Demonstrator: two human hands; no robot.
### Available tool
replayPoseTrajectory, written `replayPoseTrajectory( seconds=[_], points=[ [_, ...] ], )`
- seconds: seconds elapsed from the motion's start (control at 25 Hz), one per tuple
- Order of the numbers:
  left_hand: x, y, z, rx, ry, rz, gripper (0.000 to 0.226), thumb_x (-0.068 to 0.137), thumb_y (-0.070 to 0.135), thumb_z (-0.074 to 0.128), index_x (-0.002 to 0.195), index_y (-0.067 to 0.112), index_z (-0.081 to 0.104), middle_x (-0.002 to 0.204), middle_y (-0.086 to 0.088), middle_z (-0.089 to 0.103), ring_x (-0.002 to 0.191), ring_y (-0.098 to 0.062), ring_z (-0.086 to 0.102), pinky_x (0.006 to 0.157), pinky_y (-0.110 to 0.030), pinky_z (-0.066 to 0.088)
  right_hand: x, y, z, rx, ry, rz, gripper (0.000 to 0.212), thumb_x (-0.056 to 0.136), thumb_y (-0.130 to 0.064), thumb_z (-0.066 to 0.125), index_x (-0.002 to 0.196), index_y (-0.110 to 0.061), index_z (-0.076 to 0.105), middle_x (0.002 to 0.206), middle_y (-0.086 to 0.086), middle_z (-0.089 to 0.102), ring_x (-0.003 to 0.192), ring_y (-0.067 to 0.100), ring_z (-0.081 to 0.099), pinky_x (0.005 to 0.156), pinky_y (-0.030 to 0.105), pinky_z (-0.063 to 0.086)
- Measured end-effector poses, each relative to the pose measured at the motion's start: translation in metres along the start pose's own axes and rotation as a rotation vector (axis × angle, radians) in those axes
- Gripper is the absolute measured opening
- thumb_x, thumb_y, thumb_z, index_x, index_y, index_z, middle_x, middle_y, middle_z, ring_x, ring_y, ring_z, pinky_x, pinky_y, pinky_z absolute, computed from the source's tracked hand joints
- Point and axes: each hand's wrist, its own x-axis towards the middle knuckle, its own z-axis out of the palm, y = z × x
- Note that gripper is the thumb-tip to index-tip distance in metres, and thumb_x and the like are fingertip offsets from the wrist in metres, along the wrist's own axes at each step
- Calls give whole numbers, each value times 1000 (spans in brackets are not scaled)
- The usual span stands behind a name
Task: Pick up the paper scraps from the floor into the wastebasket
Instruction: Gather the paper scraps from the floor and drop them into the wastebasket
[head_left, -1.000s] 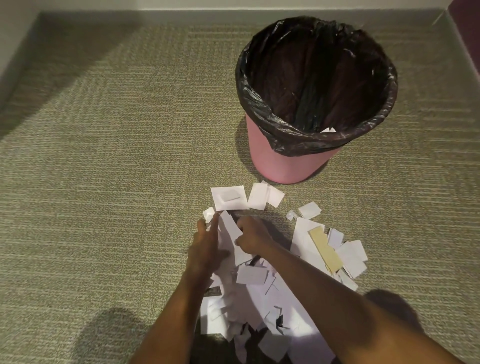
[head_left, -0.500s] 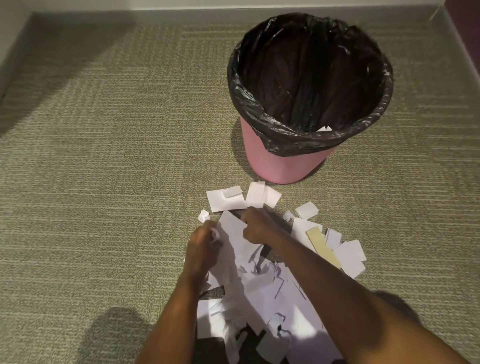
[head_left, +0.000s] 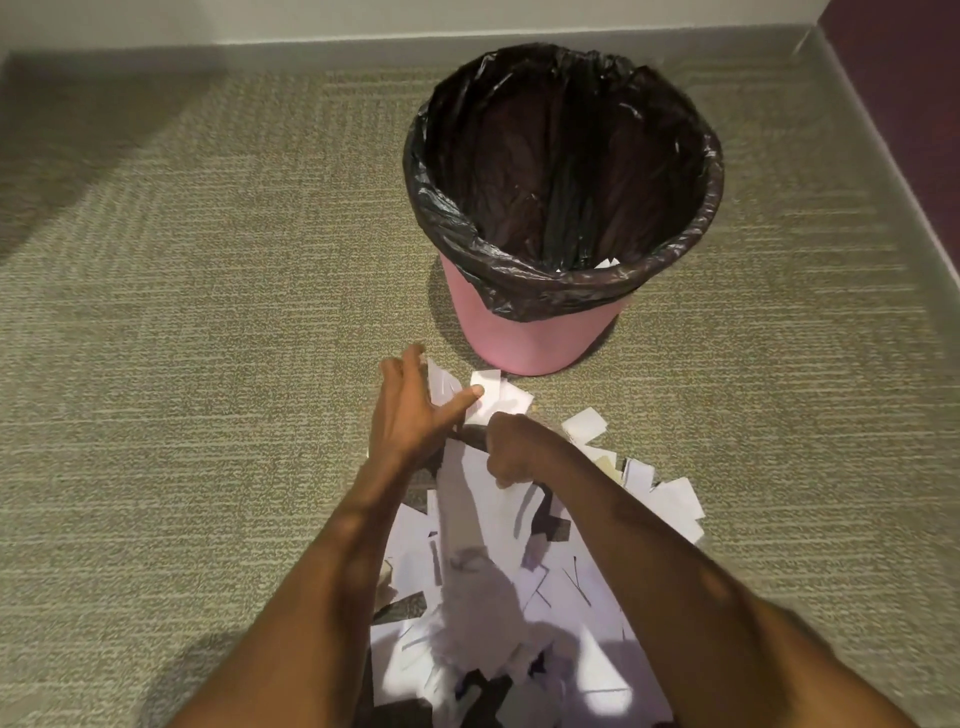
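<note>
A pile of white paper scraps (head_left: 498, 587) lies on the carpet below a pink wastebasket (head_left: 524, 338) lined with a black bag (head_left: 563, 166); a couple of white scraps show inside at its near rim. My left hand (head_left: 410, 410) reaches out with fingers spread over the two scraps (head_left: 493, 400) nearest the basket, thumb touching one. My right hand (head_left: 511, 449) is closed on the top edge of a large white sheet (head_left: 467, 499) at the head of the pile. A tan scrap (head_left: 605, 464) and more white pieces (head_left: 675, 501) lie to the right.
Grey-green carpet (head_left: 208, 415) surrounds the pile. A grey baseboard (head_left: 311, 52) runs along the far wall, and a dark purple wall (head_left: 909, 78) with its own baseboard closes the right side. The basket stands a short way beyond the scraps.
My left hand has let go, opened and reached forward toward the scraps near the basket. My right hand has stayed closed on the large sheet. The view has shifted closer to the floor.
</note>
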Motion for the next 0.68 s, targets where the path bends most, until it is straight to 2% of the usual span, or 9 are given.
replayPoseTrajectory(
  seconds=[0.12,0.2,0.28,0.36,0.48,0.6,0.68],
  points=[
    [10,13,22,92,-116,-102,113,65,77,63,150,28,8,148,-20,25,130,-38,42,98,-49,46,0,3,12,47,42,24,46,84,-4,61,128,1,51,123,21,61,111,37,60,89,42,52],
    [14,22,39,270,-157,-99,115,65,78,61,151,23,7,143,-25,29,126,-42,43,98,-49,43,-1,2,19,52,46,22,46,87,-5,58,132,1,49,131,23,57,119,41,56,98,49,50],
    [16,28,53,415,-152,-84,113,67,75,64,149,18,12,135,-25,35,118,-42,47,95,-47,44,-2,1,25,46,61,16,46,88,-5,58,133,2,50,131,24,57,121,41,55,100,49,49],
    [18,29,62,481,-157,-84,103,70,65,69,145,14,21,131,-25,36,115,-40,49,93,-45,45,-1,2,28,38,64,19,50,87,-6,60,135,2,48,132,25,57,122,42,54,101,48,48],
    [19,29,64,473,-129,-72,67,81,40,71,130,8,38,125,-22,41,109,-37,52,88,-42,48,-4,3,27,37,81,-5,49,88,-7,59,136,-1,49,132,20,58,122,38,56,101,44,49],
    [19,27,64,466,-27,-27,39,83,8,60,119,4,47,115,-20,48,99,-36,59,79,-42,50,-11,4,21,62,102,-11,42,89,-8,57,131,-4,53,132,18,57,121,37,56,100,43,49],
    [19,25,62,460,-4,5,33,84,1,55,117,2,51,114,-19,49,97,-37,61,78,-43,51,-17,2,15,26,84,-3,40,90,-8,57,130,-4,53,132,18,56,121,36,55,98,41,49]
  ],
)
